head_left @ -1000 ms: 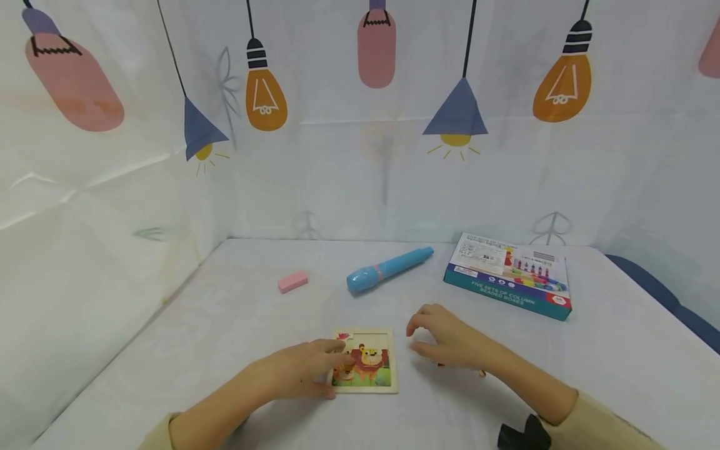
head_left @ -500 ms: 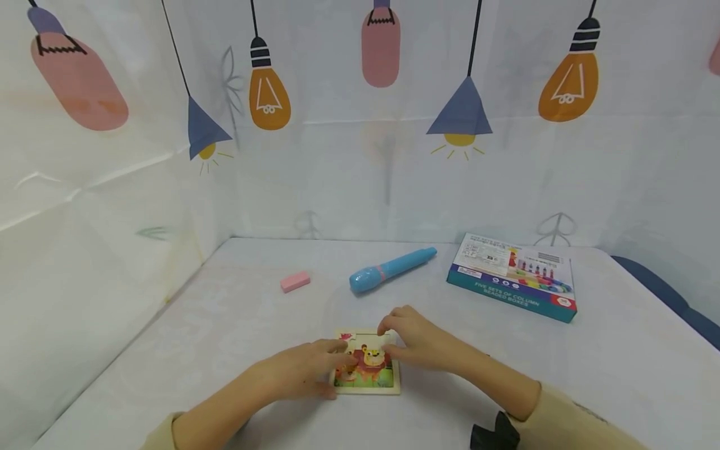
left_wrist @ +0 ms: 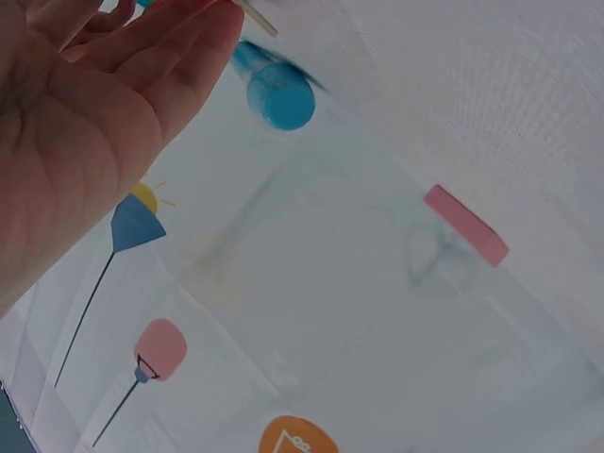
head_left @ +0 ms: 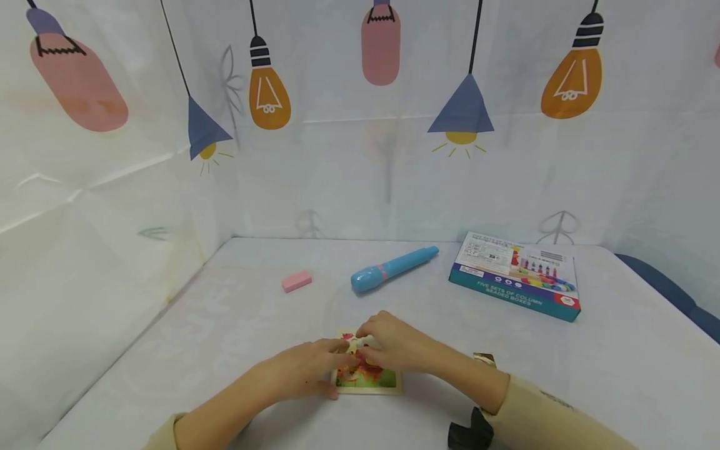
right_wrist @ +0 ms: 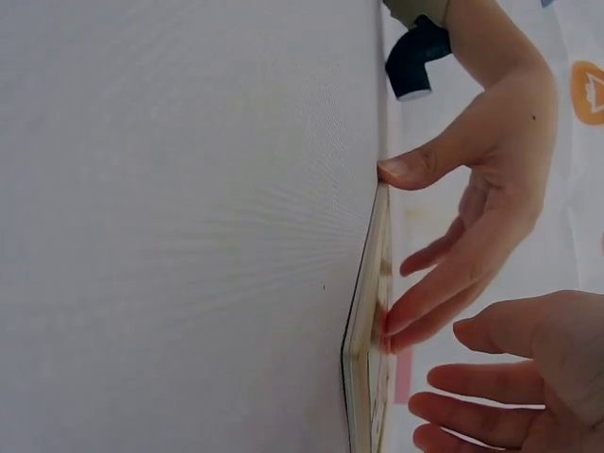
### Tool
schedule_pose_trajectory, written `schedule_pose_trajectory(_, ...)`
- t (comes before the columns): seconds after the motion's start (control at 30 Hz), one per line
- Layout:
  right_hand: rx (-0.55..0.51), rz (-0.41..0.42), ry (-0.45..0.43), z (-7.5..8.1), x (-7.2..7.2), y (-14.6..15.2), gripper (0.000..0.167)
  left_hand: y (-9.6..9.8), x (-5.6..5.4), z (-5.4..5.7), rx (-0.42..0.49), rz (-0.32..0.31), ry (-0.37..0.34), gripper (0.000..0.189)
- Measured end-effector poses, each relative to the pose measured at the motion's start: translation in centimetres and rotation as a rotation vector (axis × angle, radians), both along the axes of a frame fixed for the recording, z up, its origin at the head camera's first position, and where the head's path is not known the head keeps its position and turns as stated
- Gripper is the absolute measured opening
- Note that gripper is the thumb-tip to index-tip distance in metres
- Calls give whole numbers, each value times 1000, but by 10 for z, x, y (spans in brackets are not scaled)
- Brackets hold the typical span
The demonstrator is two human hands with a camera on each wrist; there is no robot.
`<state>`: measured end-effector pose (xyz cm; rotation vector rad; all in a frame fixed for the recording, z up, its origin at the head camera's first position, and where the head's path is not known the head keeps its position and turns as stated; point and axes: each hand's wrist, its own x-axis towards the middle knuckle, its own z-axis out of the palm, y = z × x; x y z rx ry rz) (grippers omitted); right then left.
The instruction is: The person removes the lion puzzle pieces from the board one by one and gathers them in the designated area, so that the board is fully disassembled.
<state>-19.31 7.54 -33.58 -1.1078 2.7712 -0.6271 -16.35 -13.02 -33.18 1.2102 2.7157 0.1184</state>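
Observation:
A small wooden-framed jigsaw puzzle (head_left: 368, 382) with a cartoon animal picture lies flat on the white table. My left hand (head_left: 300, 370) rests at its left side, thumb against the near corner and relaxed fingers over the picture. Above the puzzle's right and upper part is my right hand (head_left: 396, 344), fingers loosely bent, covering much of the picture. In the right wrist view, nothing shows between the right hand's (right_wrist: 538, 377) thumb and fingers. The left hand's (right_wrist: 495, 179) thumb touches the edge of the puzzle there. A loose puzzle piece (head_left: 485, 357) lies beyond my right forearm, partly hidden.
A pink block (head_left: 296, 281) and a blue microphone-shaped toy (head_left: 394, 269) lie farther back. A flat beaded-boxes carton (head_left: 514, 278) stands at the back right. A black object (head_left: 471, 431) is by the right sleeve. A printed cloth (head_left: 337, 175) hangs behind the table.
My right hand has moved left from beside the puzzle to over it, and the puzzle piece near the forearm has come into sight. The left hand has stayed at the puzzle's left side.

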Motion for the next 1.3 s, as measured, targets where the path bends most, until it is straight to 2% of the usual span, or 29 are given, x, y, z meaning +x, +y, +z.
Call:
schedule_pose_trajectory(0.1,2,3,-4,-1,-1,-4,20,0,0,0,1,-5,7,54)
schedule_pose_trajectory(0.33,-9,26,53,-4,-2,-11,15,1,0,0,14,-14,11,52)
schedule_pose_trajectory(0.47,-53,47,36,-8,-1,-13,13,1,1,1,25,-24,4,53)
schedule_pose_trajectory(0.67,-65,33,21,-15,0,-12,13,1,1,2,29,-22,-24,50)
schedule_pose_trajectory(1.07,-35,-17,190,-22,8,-15,11,2,-2,1,21,-25,-1,45)
schedule_pose_trajectory(1.3,-30,-24,219,-24,12,-16,14,-1,-1,0,28,32,15,53)
